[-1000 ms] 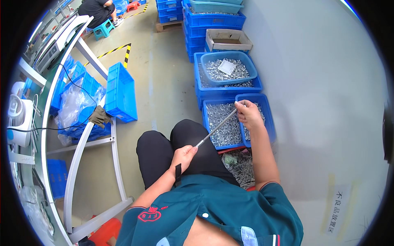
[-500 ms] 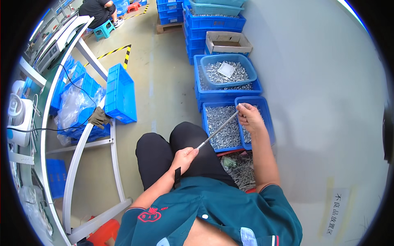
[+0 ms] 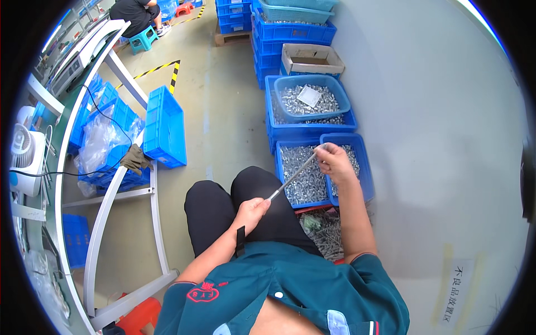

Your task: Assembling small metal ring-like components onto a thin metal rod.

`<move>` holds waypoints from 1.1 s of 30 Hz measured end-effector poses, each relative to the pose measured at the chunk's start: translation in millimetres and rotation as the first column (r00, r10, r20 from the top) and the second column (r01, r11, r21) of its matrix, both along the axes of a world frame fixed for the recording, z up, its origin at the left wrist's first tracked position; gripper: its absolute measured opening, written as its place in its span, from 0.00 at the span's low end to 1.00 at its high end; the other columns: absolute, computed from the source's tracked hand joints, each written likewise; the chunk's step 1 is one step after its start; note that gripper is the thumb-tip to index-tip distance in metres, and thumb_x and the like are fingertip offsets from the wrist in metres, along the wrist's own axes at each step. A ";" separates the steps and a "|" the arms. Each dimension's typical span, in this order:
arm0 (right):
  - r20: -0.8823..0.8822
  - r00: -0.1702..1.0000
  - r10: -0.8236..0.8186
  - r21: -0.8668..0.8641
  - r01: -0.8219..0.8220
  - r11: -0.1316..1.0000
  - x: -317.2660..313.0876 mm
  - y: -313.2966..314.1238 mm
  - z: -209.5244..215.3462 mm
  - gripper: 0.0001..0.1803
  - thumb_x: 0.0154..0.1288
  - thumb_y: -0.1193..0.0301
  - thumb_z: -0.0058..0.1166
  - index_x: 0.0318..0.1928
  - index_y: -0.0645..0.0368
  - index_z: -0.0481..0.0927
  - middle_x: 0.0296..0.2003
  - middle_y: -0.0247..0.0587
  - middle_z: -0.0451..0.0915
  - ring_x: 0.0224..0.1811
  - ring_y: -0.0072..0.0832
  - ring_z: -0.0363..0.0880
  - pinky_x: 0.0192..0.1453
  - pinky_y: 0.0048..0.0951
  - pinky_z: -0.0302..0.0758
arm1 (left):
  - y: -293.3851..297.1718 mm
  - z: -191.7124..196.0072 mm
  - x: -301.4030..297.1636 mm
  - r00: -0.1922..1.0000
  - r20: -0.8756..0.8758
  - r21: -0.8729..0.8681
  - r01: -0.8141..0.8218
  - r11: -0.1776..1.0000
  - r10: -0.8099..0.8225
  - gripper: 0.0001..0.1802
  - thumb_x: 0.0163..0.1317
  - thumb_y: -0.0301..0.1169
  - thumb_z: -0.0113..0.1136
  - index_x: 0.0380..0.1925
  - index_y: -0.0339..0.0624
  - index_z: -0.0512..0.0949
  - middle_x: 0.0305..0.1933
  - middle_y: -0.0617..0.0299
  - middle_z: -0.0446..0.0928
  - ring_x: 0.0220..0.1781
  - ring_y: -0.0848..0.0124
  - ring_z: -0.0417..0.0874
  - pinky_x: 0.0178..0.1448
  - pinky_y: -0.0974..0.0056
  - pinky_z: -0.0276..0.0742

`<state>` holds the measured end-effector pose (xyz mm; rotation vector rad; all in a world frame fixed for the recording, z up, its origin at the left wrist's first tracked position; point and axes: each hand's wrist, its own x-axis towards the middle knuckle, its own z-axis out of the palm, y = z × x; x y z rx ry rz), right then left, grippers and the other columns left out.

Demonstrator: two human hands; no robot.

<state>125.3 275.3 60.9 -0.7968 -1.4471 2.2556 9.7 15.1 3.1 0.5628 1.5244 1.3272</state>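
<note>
A thin grey metal rod (image 3: 296,177) slants up to the right between my hands, above my right thigh and a blue bin. My left hand (image 3: 251,214) is closed around its lower end, over my lap. At the upper end, the fingers of my right hand (image 3: 336,163) pinch the tip; any small part between them is hidden. Beneath that hand stand a blue bin (image 3: 277,168) of small shiny metal fittings and a narrower blue tray (image 3: 365,181) holding more of them. Long thin metal pieces (image 3: 325,237) lie lower down, beside my right leg.
More blue bins (image 3: 269,134) stack along the grey wall on the right. A white-framed workbench (image 3: 106,223) with a small fan (image 3: 25,151) runs along my left. An upright blue crate (image 3: 164,131) stands by it. Farther off, a person sits on a teal stool (image 3: 144,39).
My right hand has moved slightly left and down along with the rod's upper end. The left hand stays nearly in place on the lower end.
</note>
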 end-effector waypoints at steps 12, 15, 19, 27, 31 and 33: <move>-0.009 0.980 0.199 -0.400 -0.186 0.897 -1.9 -41.9 -34.5 0.15 0.67 0.68 0.46 0.47 0.67 0.72 0.27 0.34 0.70 0.15 0.12 0.58 0.14 0.11 0.51 | 31.8 18.3 -11.5 0.984 0.179 -0.029 -0.015 0.999 0.020 0.20 0.66 0.42 0.49 0.16 0.46 0.66 0.14 0.75 0.59 0.13 0.85 0.54 0.16 0.74 0.47; -0.021 0.996 0.085 -0.532 -0.083 0.843 7.7 -22.1 -52.3 0.17 0.67 0.69 0.43 0.50 0.69 0.69 0.29 0.37 0.71 0.17 0.14 0.59 0.13 0.12 0.52 | 26.9 17.2 -9.5 0.979 0.198 -0.027 -0.040 0.999 0.044 0.20 0.66 0.42 0.49 0.16 0.46 0.65 0.13 0.75 0.58 0.12 0.85 0.53 0.15 0.74 0.46; -0.119 0.992 -0.048 -0.638 -0.039 0.769 12.6 -10.7 -65.0 0.10 0.66 0.70 0.45 0.43 0.64 0.71 0.28 0.36 0.71 0.15 0.13 0.59 0.13 0.11 0.54 | 14.6 13.7 -5.3 0.983 0.175 -0.061 -0.052 0.997 0.062 0.20 0.65 0.41 0.50 0.16 0.45 0.67 0.13 0.74 0.58 0.13 0.84 0.54 0.17 0.74 0.47; -0.267 0.950 -0.165 -0.718 -0.082 0.691 7.5 6.2 -51.7 0.12 0.65 0.62 0.50 0.36 0.58 0.74 0.23 0.30 0.67 0.15 0.13 0.57 0.13 0.12 0.51 | -10.1 -7.4 0.9 0.997 0.077 -0.024 -0.018 1.000 0.020 0.20 0.65 0.42 0.50 0.17 0.48 0.65 0.12 0.76 0.56 0.11 0.85 0.52 0.15 0.75 0.45; -0.278 0.931 -0.236 -0.749 -0.056 0.660 5.5 14.5 -46.3 0.11 0.64 0.65 0.52 0.41 0.60 0.74 0.28 0.33 0.70 0.18 0.14 0.58 0.15 0.13 0.53 | -12.5 -17.8 2.0 1.000 0.018 0.007 0.001 1.000 -0.001 0.19 0.66 0.40 0.50 0.16 0.47 0.66 0.13 0.76 0.57 0.13 0.85 0.54 0.17 0.75 0.47; -0.272 0.929 -0.250 -0.755 -0.045 0.654 4.5 15.5 -44.2 0.11 0.65 0.65 0.51 0.41 0.60 0.74 0.29 0.34 0.71 0.19 0.15 0.58 0.16 0.13 0.54 | -12.4 -18.0 1.4 1.000 -0.001 0.020 0.006 1.000 -0.006 0.19 0.66 0.40 0.50 0.16 0.47 0.67 0.13 0.76 0.57 0.14 0.85 0.54 0.18 0.75 0.48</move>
